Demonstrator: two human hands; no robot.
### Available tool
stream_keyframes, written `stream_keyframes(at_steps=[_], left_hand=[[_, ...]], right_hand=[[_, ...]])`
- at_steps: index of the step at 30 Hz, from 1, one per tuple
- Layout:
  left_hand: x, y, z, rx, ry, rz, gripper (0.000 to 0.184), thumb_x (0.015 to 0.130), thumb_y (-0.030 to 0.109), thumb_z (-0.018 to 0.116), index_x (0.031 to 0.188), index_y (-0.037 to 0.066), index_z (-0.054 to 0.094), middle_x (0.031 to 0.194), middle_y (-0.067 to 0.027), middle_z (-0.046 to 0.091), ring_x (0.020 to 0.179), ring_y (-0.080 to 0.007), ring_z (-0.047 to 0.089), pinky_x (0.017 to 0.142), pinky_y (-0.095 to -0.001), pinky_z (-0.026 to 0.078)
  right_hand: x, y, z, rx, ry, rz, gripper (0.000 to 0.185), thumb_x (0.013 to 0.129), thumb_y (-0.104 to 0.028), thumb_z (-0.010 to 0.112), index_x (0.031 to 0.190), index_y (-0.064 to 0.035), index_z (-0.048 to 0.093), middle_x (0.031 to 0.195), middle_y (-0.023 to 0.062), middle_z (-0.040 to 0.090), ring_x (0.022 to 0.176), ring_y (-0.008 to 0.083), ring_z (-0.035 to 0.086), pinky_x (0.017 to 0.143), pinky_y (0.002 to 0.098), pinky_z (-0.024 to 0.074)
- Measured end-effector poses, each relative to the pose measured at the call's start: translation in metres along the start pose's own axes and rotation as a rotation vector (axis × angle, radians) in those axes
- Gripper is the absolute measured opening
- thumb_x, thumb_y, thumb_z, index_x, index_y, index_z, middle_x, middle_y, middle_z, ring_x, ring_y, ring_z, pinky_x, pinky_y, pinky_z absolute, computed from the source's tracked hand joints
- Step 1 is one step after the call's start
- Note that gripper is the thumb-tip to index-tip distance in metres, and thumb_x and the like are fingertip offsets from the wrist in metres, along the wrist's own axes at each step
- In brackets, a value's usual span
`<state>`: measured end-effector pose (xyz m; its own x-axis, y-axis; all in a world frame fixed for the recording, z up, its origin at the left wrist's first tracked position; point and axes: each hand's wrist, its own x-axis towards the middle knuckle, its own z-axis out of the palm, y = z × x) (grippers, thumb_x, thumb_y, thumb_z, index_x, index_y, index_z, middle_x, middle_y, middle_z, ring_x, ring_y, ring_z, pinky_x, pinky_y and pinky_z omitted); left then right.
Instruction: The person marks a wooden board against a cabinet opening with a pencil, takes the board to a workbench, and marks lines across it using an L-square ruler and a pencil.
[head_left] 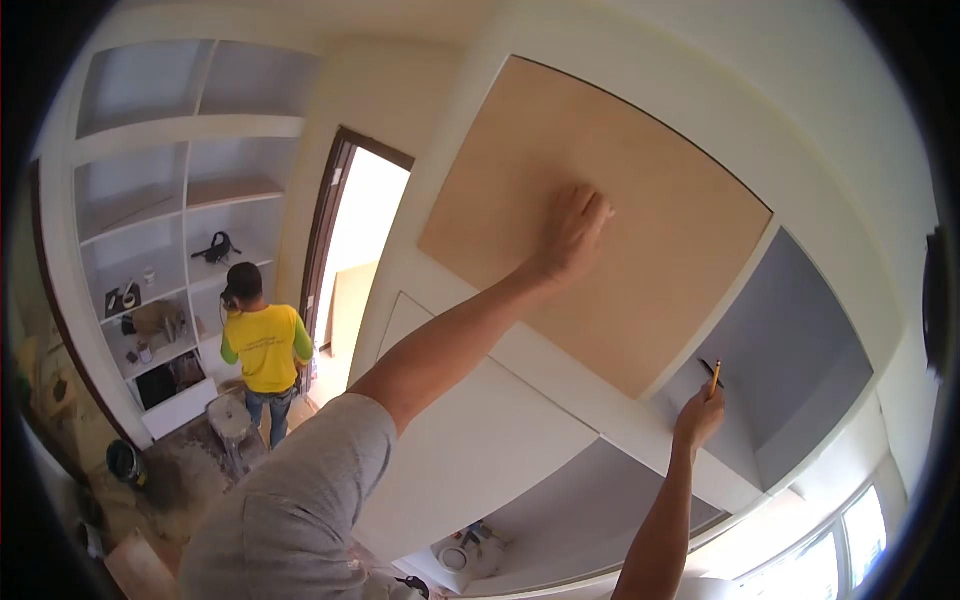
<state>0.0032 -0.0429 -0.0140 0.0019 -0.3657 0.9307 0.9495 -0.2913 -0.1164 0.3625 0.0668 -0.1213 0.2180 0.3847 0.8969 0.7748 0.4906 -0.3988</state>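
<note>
My left hand (575,235) is raised against a tan wooden panel (640,270) that fills an upper opening of the white cabinet. Its fingers are curled closed, and what they hold, if anything, is hidden. Lower and to the right, my right hand (700,415) grips a yellow pencil (715,378) that points upward. That hand is at the front of an open grey compartment (815,350) beside the panel. A small dark object (712,370) lies in the compartment, just behind the pencil.
Below the panel is a white cabinet door (480,430), with an open compartment (590,510) holding several small items beside it. A person in a yellow shirt (265,345) stands at the shelves (185,215), near a stool (230,420). A doorway (365,240) opens behind; a bucket (125,463) stands on the floor.
</note>
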Motion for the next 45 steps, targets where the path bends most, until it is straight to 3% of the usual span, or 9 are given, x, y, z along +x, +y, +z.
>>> stream_keyframes(at_steps=[13,18,20,21,22,29,37,42,45], left_hand=[[0.001,-0.002,0.001,-0.062,0.042,0.001,0.015,0.086,0.003,0.068,0.089,0.007,0.055,0.089,-0.0105,0.055,0.085,-0.0317,0.054,0.078,-0.046,0.041],[-0.015,-0.031,0.02,-0.148,-0.085,0.01,0.009,0.09,0.01,0.066,0.091,0.008,0.058,0.09,-0.0131,0.057,0.087,-0.0344,0.056,0.078,-0.0476,0.042],[-0.007,-0.013,0.01,0.007,-0.016,0.036,0.008,0.091,0.013,0.065,0.093,0.008,0.059,0.092,-0.0137,0.058,0.091,-0.0348,0.057,0.08,-0.0489,0.041],[-0.002,-0.007,0.006,0.003,-0.055,0.014,0.007,0.091,0.012,0.065,0.093,0.008,0.059,0.093,-0.0135,0.058,0.092,-0.035,0.056,0.081,-0.0493,0.041],[0.0,-0.005,0.003,0.01,-0.094,-0.012,0.007,0.091,0.011,0.065,0.093,0.008,0.059,0.094,-0.0134,0.058,0.093,-0.0351,0.056,0.082,-0.0496,0.041],[0.001,-0.004,0.005,-0.004,-0.098,-0.065,0.008,0.09,0.006,0.066,0.095,0.006,0.059,0.096,-0.0138,0.059,0.093,-0.0356,0.056,0.084,-0.0491,0.041],[-0.003,-0.003,0.004,0.036,-0.056,-0.038,0.01,0.093,0.008,0.066,0.099,0.004,0.059,0.14,-0.0205,0.052,0.12,-0.0413,0.052,0.1,-0.0523,0.041],[-0.004,-0.004,0.004,0.027,-0.097,-0.043,0.01,0.094,0.009,0.065,0.099,0.004,0.058,0.143,-0.0219,0.051,0.126,-0.0434,0.05,0.104,-0.0538,0.039],[-0.002,-0.001,0.002,0.019,-0.118,-0.044,0.009,0.097,0.01,0.063,0.101,0.003,0.058,0.145,-0.0235,0.05,0.129,-0.045,0.049,0.105,-0.0544,0.039]], right_hand=[[0.002,0.001,-0.001,0.05,0.018,0.033,0.023,0.102,-0.02,0.057,0.109,0.0001,0.067,0.092,0.0199,0.07,0.082,0.0384,0.065,0.07,0.0479,0.0489],[0.022,-0.02,-0.007,0.338,0.156,-0.117,0.027,0.102,-0.018,0.06,0.123,-0.0013,0.066,0.096,0.0173,0.069,0.084,0.0231,0.064,0.076,0.036,0.0513],[0.04,-0.077,-0.037,0.303,0.114,-0.151,0.029,0.102,-0.019,0.061,0.123,0.0001,0.066,0.097,0.0139,0.07,0.086,0.0195,0.063,0.079,0.0342,0.0508],[0.051,-0.104,-0.051,0.402,0.065,-0.101,0.023,0.1,-0.018,0.062,0.115,-0.0014,0.068,0.098,0.0184,0.069,0.085,0.0305,0.066,0.078,0.0389,0.0514],[0.064,-0.12,-0.059,0.392,0.052,-0.103,0.024,0.101,-0.02,0.062,0.114,-0.0013,0.07,0.097,0.0179,0.069,0.085,0.0319,0.065,0.079,0.0395,0.0511],[0.122,-0.171,-0.055,0.344,0.078,-0.167,0.032,0.098,-0.027,0.063,0.119,-0.0053,0.073,0.112,0.0166,0.072,0.102,0.029,0.068,0.09,0.0398,0.0508],[0.111,-0.172,-0.035,0.387,0.118,-0.115,0.038,0.091,-0.021,0.071,0.127,-0.0093,0.068,0.09,0.008,0.063,0.084,0.024,0.061,0.082,0.0403,0.05],[0.108,-0.166,-0.033,0.531,0.016,-0.012,0.047,0.089,-0.017,0.076,0.133,-0.0103,0.062,0.089,0.0015,0.056,0.08,0.0144,0.054,0.074,0.0309,0.0475],[0.102,-0.167,-0.042,0.604,-0.09,0.073,0.051,0.09,-0.022,0.076,0.135,-0.0078,0.058,0.088,0.0036,0.054,0.08,0.0157,0.053,0.071,0.0339,0.048]])
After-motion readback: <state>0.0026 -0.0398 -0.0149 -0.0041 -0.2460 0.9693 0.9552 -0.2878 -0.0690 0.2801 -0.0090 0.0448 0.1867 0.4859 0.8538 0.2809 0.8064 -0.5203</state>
